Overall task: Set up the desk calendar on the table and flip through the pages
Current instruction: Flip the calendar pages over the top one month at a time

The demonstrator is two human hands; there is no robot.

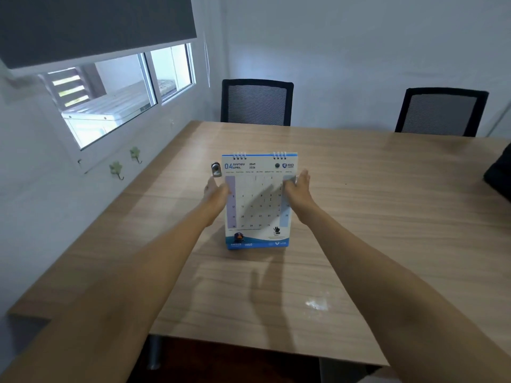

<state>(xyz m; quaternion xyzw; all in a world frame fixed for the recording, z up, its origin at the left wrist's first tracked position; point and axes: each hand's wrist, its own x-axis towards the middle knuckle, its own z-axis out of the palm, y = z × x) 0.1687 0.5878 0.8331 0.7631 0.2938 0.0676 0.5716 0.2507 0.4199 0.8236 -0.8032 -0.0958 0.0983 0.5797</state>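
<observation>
Wooden table (359,217) spreads under both outstretched arms. Two black mesh chairs (257,103) beyond hands, at far edge. Desk calendar (258,200) upright between hands, April page showing, base on tabletop. Left hand (217,193) grips left edge, right hand (300,189) grips right edge. Small silver object (216,170) just above left hand.

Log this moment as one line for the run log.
calendar: upright on table, April page | left hand: grips left edge | right hand: grips right edge | flipping: not started
</observation>
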